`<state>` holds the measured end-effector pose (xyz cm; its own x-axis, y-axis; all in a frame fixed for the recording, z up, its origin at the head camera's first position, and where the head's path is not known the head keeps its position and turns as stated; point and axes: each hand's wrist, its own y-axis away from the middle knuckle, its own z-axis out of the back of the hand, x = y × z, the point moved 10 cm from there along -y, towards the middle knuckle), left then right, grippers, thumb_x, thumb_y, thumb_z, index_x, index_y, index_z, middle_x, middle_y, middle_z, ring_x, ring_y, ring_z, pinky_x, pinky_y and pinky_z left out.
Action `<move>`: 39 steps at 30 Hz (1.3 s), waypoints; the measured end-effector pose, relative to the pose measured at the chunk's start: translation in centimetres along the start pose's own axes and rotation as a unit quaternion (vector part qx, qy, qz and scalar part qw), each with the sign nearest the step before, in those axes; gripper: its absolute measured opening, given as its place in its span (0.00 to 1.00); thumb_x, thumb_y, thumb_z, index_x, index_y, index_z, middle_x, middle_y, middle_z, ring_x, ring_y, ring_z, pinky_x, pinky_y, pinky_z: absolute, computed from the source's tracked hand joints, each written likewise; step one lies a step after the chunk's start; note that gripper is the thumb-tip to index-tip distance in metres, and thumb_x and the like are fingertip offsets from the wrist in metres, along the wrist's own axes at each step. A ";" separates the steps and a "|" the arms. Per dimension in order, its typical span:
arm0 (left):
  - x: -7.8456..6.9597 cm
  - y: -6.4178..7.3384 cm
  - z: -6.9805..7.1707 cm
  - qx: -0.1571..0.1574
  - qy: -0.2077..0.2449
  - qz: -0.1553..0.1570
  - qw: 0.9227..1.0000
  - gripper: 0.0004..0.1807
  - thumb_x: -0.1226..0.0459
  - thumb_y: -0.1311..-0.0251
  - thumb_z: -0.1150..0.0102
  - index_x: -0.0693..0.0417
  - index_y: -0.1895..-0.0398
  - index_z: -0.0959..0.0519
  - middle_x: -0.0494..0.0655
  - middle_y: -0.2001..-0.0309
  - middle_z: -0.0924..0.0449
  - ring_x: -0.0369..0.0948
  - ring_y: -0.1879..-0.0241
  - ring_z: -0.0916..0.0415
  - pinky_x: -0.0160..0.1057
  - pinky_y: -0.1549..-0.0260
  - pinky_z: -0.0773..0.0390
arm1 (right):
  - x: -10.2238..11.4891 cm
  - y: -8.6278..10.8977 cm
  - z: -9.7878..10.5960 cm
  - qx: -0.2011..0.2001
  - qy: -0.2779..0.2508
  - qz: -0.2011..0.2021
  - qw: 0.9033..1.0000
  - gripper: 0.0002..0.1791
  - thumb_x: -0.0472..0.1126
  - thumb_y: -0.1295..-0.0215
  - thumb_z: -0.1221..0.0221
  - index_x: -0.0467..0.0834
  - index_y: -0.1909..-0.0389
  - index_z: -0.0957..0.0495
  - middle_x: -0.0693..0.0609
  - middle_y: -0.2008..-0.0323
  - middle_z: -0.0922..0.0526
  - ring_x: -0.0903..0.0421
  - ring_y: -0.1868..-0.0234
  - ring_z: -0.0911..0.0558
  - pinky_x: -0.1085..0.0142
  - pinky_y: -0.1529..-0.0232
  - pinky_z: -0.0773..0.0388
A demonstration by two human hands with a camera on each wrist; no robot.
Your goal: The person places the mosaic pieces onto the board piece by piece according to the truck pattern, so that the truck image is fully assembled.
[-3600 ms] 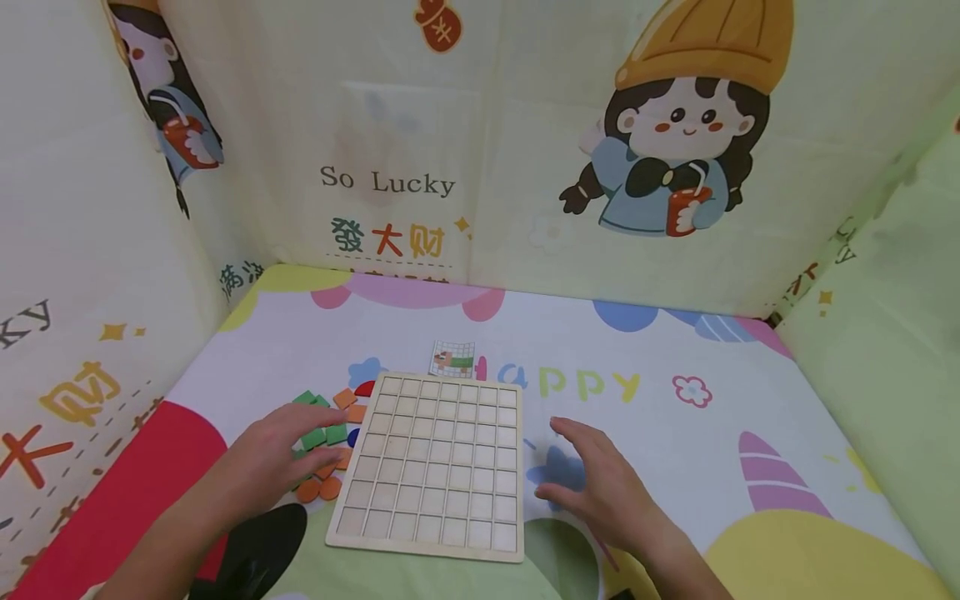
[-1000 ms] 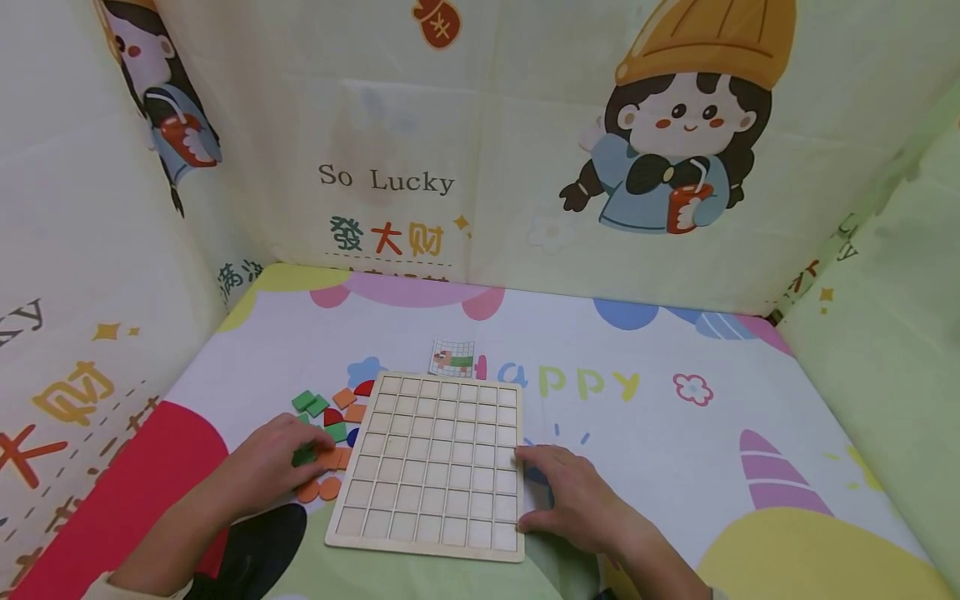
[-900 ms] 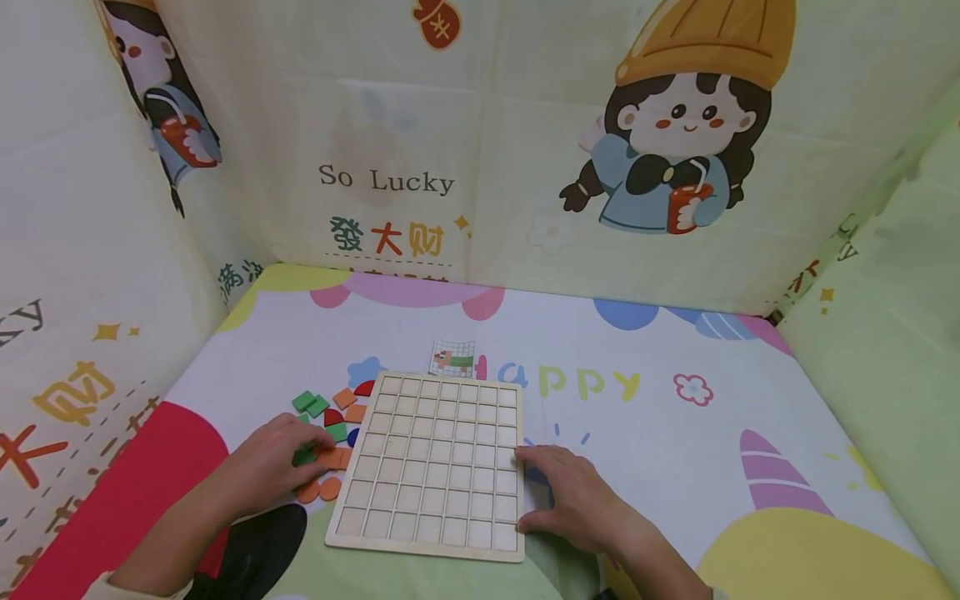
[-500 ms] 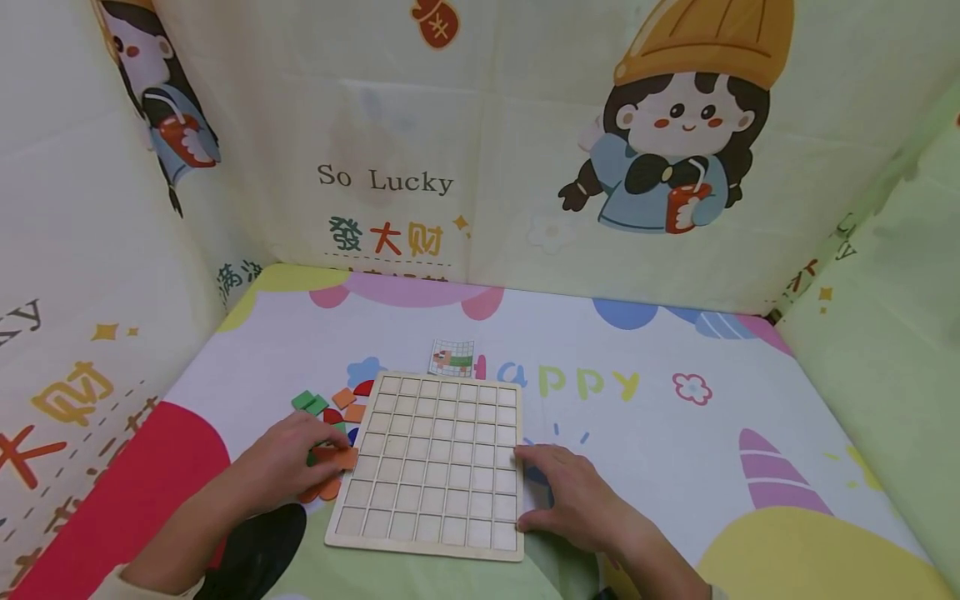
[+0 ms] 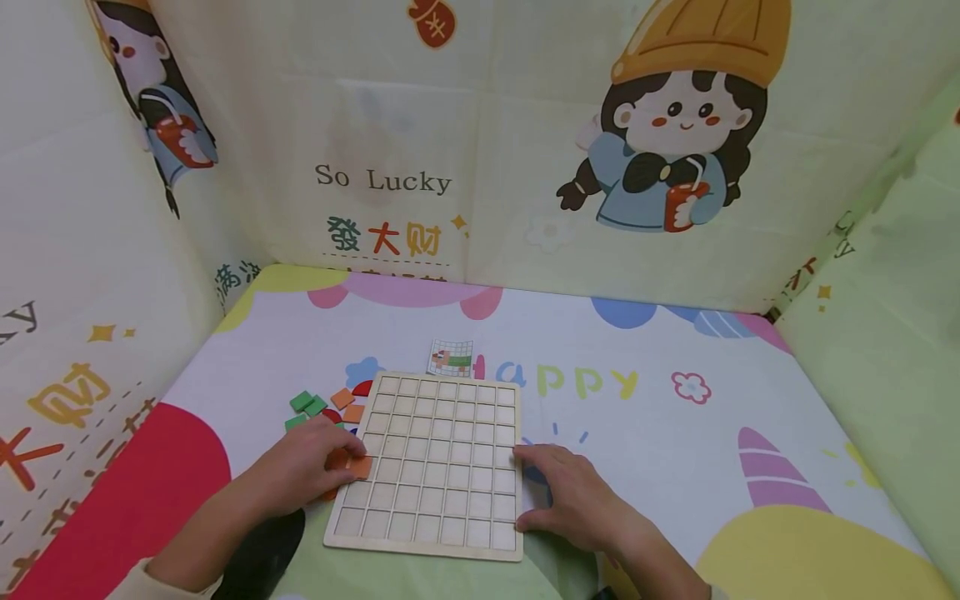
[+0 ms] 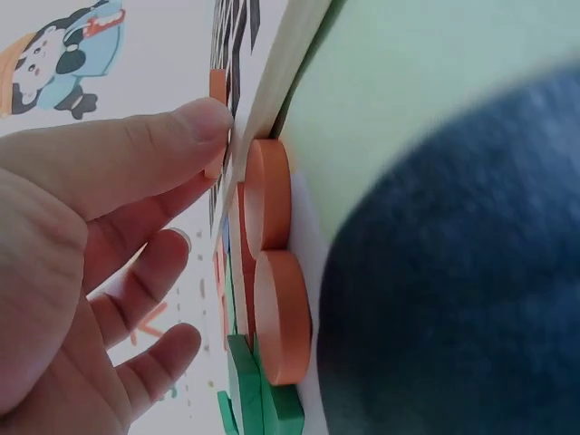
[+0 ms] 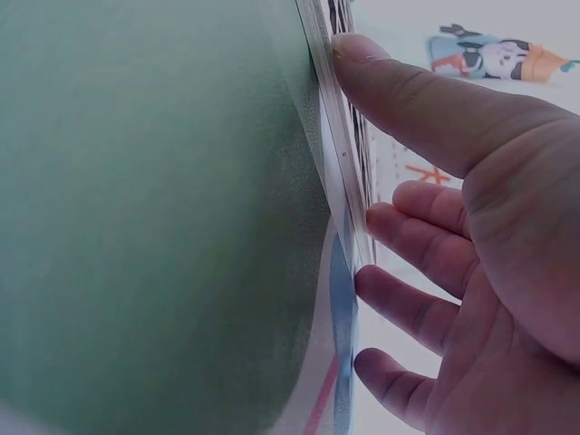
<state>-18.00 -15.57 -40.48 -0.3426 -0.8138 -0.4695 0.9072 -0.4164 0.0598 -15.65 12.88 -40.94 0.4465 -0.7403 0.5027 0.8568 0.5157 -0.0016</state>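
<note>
cartoon cloth walls ring printed mat; left hand fingers pinch orange tile, right hand relaxed.

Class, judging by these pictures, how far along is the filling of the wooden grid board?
Done: nothing; every cell of the grid board looks bare. In hand: the left hand pinches an orange square tile at its left edge; the right hand steadies it. Left: the loose tiles.

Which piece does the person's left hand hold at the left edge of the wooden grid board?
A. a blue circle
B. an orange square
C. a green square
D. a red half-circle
B: the left hand pinches an orange square against the left edge of the wooden grid board.
</note>
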 end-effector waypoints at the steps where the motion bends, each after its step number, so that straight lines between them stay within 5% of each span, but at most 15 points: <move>1: 0.0 0.0 0.0 -0.001 0.000 0.000 1.000 0.16 0.58 0.52 0.22 0.43 0.59 0.15 0.33 0.64 0.25 0.41 0.56 0.30 0.38 0.65 0.21 | 0.0 0.0 0.1 -0.001 0.001 0.002 1.000 0.42 0.53 0.52 0.24 0.42 0.37 0.27 0.48 0.40 0.22 0.45 0.37 0.27 0.42 0.40 0.33; 30: -0.6 -0.4 -0.3 -0.013 0.007 -0.004 1.000 0.15 0.60 0.51 0.22 0.43 0.59 0.15 0.32 0.68 0.27 0.38 0.61 0.31 0.36 0.67 0.23 | 0.1 0.1 0.4 -0.007 0.012 0.011 1.000 0.42 0.55 0.51 0.24 0.42 0.37 0.27 0.49 0.40 0.22 0.46 0.37 0.26 0.43 0.41 0.32; 39: -0.2 -0.2 -0.3 -0.008 0.029 0.013 0.999 0.18 0.58 0.52 0.22 0.42 0.56 0.15 0.35 0.62 0.25 0.40 0.56 0.30 0.38 0.65 0.21 | 0.1 0.0 0.3 -0.004 0.005 0.007 1.000 0.42 0.56 0.51 0.24 0.43 0.37 0.27 0.50 0.40 0.22 0.46 0.37 0.26 0.43 0.41 0.32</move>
<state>-18.01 -15.21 -40.62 -0.3048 -0.7990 -0.5184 0.9197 -0.3884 0.0578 -15.68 12.95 -40.58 0.4611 -0.7372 0.4938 0.8525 0.5225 -0.0160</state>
